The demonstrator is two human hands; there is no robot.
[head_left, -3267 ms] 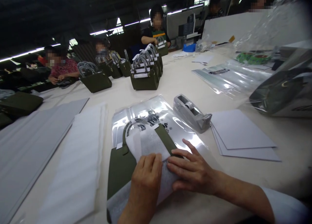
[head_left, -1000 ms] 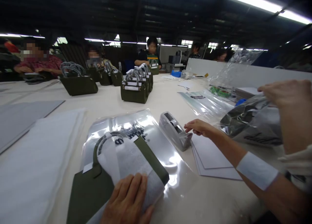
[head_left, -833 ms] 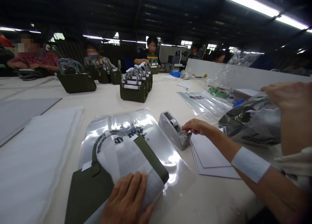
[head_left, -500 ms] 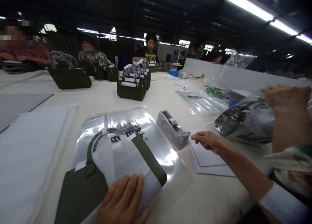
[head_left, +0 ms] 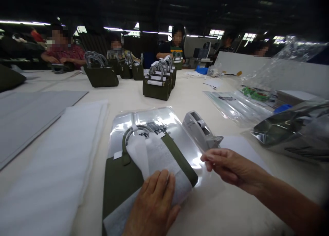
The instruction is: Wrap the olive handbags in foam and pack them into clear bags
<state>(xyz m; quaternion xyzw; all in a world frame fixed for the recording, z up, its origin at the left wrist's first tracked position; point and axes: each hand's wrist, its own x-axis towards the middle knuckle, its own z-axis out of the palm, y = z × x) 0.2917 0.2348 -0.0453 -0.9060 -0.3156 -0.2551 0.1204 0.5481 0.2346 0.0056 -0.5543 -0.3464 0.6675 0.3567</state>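
Observation:
An olive green handbag lies on the table, partly over a clear printed plastic bag. White tissue paper covers its middle, and grey wrapping shows around its handle. My left hand presses flat on the tissue, fingers extended. To the right, my right hand is pinched at the fingertips near the front of a grey tape dispenser; whatever is between the fingers is too small to make out.
Tissue sheets and grey boards lie at the left. Several green handbags stand farther back. At the right are flat plastic bags and a plastic-wrapped handbag. People sit across the table.
The view has turned left. My right hand has moved from beside the dispenser's front end toward the handbag. Another person's arm at the right is out of view. My left hand stays on the tissue.

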